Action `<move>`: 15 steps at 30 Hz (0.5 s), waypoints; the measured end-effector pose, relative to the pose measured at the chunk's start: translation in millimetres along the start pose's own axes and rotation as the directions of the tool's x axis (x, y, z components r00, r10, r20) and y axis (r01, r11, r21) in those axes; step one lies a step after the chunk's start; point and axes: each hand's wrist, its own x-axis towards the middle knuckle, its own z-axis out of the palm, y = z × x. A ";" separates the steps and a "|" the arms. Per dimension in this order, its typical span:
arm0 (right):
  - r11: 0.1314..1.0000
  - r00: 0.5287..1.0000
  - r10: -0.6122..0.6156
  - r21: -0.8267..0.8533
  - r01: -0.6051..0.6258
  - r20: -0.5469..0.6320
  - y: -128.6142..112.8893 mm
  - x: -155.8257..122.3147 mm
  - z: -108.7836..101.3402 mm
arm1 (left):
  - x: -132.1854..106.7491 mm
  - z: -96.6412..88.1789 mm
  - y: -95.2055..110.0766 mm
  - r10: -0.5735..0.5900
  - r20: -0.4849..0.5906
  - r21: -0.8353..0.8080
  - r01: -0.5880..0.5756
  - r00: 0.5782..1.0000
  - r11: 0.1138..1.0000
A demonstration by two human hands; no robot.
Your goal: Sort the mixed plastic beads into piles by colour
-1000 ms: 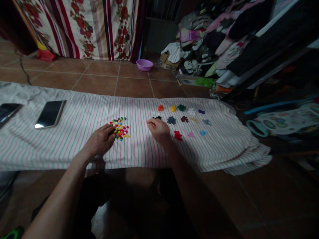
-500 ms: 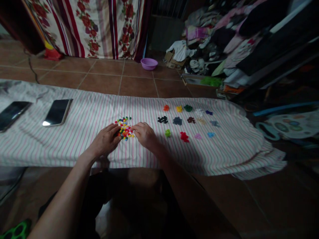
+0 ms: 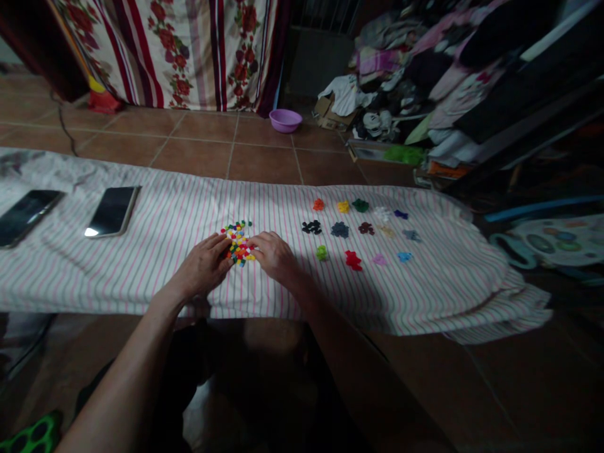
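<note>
Phones [image 3: 113, 212]: two, flat on striped cloth [image 3: 278, 207].
Left hand [image 3: 205, 261]: fingers together against the mixed pile [image 3: 240, 248]; any grip cannot be told.
Between hands: the mixed pile, small multicoloured pieces.
Right hand [image 3: 274, 253]: fingertips bunched at its edge; pinch unclear.
Far right: single-colour heaps [image 3: 340, 229] in rows.

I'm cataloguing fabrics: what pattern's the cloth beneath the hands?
White cloth with pink and greyish stripes, seen in head view.
</note>
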 end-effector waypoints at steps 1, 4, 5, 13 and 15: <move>1.000 1.000 0.001 -0.003 -0.001 -0.001 0.1 0.1 0.1 | -0.2 0.6 -0.4 0.001 -0.001 -0.003 -0.001 1.000 1.000; 1.000 1.000 0.008 -0.004 -0.008 0.004 -0.1 0.4 -0.2 | -0.7 2.5 -1.9 0.002 -0.010 -0.020 -0.003 1.000 1.000; 1.000 1.000 0.011 -0.001 -0.011 0.007 -0.2 0.5 -0.5 | -0.8 3.0 -2.3 0.001 -0.013 -0.023 -0.001 1.000 1.000; 0.999 1.000 0.027 0.021 -0.027 -0.008 1.9 -0.4 0.8 | -1.4 5.0 -3.4 -0.017 -0.011 -0.035 0.017 1.000 0.999; 1.000 1.000 0.023 0.021 -0.022 -0.017 2.5 -0.7 1.0 | -1.3 5.0 -3.4 -0.018 -0.006 -0.032 0.018 1.000 0.999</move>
